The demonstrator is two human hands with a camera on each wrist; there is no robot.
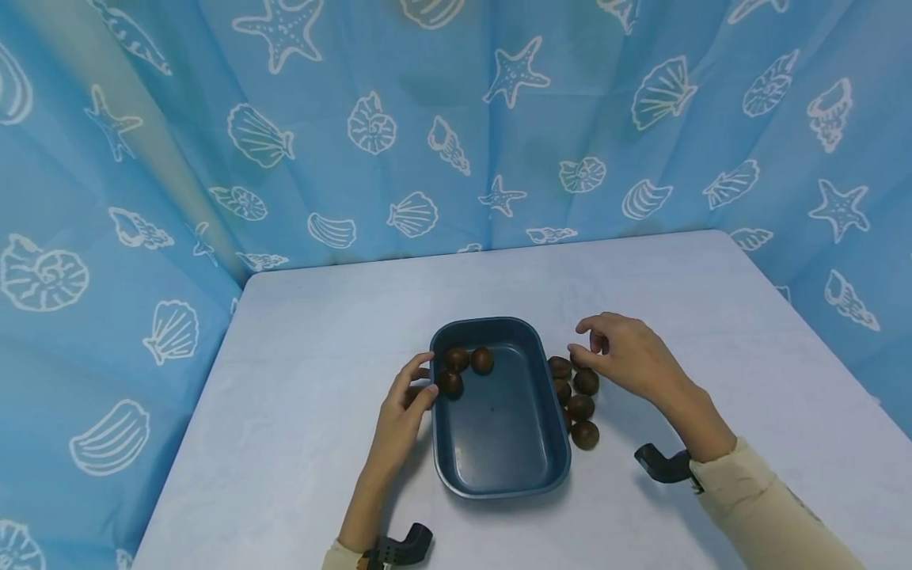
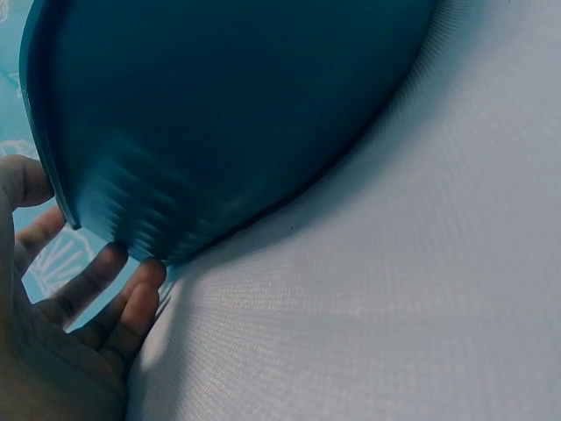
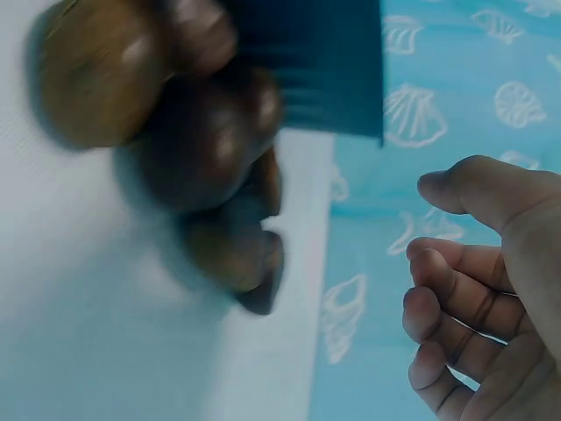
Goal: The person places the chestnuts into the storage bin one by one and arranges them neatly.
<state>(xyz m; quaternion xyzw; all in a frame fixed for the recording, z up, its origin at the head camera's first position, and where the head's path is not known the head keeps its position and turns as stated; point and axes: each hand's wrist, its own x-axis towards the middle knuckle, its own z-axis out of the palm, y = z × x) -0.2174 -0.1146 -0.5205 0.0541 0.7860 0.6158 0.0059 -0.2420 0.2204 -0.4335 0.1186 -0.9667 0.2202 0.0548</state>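
A dark blue rectangular tray (image 1: 502, 443) rests on the white-covered table. Inside its far left corner lie three brown chestnuts (image 1: 482, 361). My left hand (image 1: 400, 416) touches the tray's left side, its thumb and fingertips against the rim and outer wall, as the left wrist view also shows (image 2: 79, 324). Along the tray's right side sit several more chestnuts (image 1: 586, 435), grouped close together. Over the far end of that group hovers my right hand (image 1: 634, 356). Its fingers are loosely bent, thumb and fingertips apart, and the right wrist view shows nothing between them.
The white tablecloth (image 1: 313, 380) extends around the tray on every side. Behind and to the sides hangs a blue curtain (image 1: 456, 119) with white shells and starfish. A black wrist-worn device (image 1: 664, 465) is on the right wrist, and a similar one (image 1: 406, 545) on the left.
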